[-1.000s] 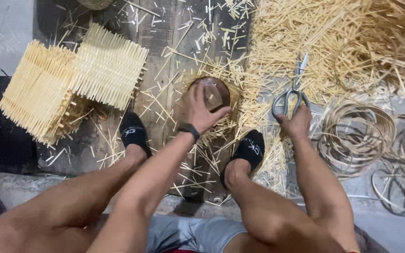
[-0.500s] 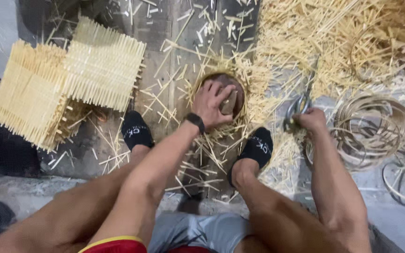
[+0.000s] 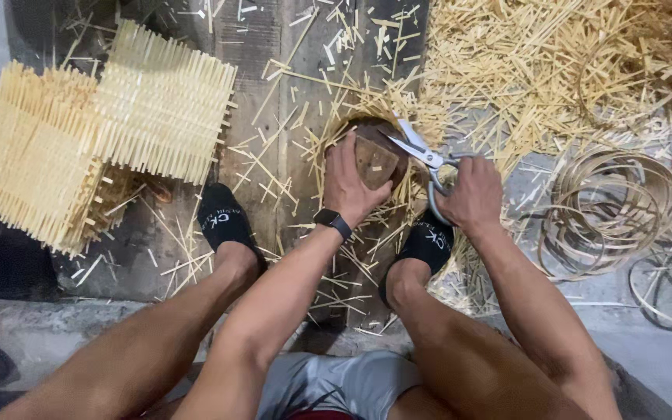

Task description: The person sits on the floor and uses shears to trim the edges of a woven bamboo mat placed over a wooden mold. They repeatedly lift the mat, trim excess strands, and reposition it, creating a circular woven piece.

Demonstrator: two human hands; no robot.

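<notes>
- Left hand pressed flat on round wooden block, frame centre.
- Right hand clasps scissors, blades parted.
- Done: woven panels, upper left.
- Left: loose strips, upper right.

So there's a round brown block, looks like a wooden form, sitting on the floor in the middle of the scene, just beyond the feet. Pale bamboo strips fan out around its edge like a half-made basket base. The left hand is pressed flat on its near-left side. The right hand is just to the right, wrapped around the handles of big metal scissors, blades a little apart and pointing up-left over the block's far-right edge.
</notes>
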